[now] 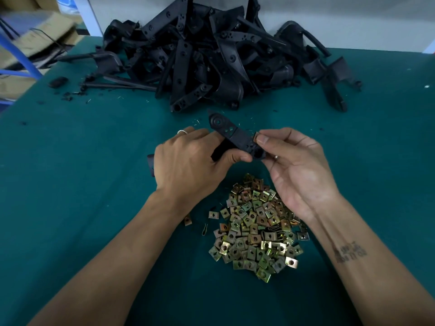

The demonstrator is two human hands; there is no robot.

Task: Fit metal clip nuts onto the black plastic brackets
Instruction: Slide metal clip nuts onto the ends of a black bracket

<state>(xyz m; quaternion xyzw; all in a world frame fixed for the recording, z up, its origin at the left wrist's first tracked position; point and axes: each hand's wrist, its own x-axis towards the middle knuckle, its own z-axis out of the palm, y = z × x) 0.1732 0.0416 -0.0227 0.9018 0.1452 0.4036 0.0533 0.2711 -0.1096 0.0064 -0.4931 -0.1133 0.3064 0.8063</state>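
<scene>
Head view: left hand [188,164] grips bracket [237,137]; right hand [294,165] pinches clip nut [256,137] against bracket edge.

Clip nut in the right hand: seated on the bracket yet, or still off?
Cannot tell. The right hand pinches the clip nut against the edge of the bracket held by the left hand; fingertips hide the joint.

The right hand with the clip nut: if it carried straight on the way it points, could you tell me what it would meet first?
Most likely the side edge of the black bracket held by the left hand. The right hand pinches a clip nut right beside that edge; whether they already touch is unclear.
</scene>
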